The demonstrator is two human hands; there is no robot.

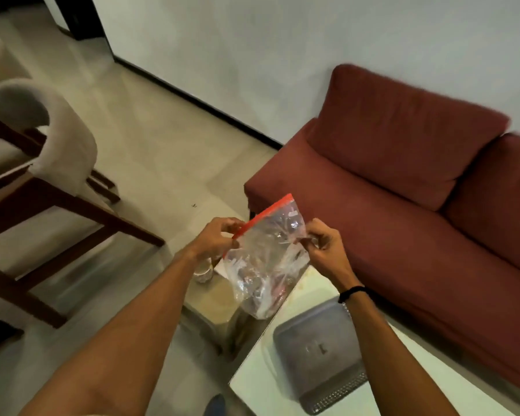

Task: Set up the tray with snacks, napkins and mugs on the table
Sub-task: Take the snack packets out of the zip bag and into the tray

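I hold a clear plastic zip bag point(263, 262) with a red seal strip in the air, tilted, with blurred snack items inside. My left hand point(215, 238) pinches the red strip at the bag's upper left corner. My right hand point(323, 244) grips the bag's right edge. Below the bag, a grey tray point(315, 355) with a perforated rim lies on the pale table point(261, 382); nothing shows on it. A pale mug point(204, 270) stands on a lower side table point(210, 298), partly hidden behind my left wrist.
A red sofa point(403, 205) runs along the table's right side, against the white wall. Wooden chairs with cream cushions point(57, 151) stand to the left on a tiled floor. A shoe tip point(215, 405) shows near the bottom edge.
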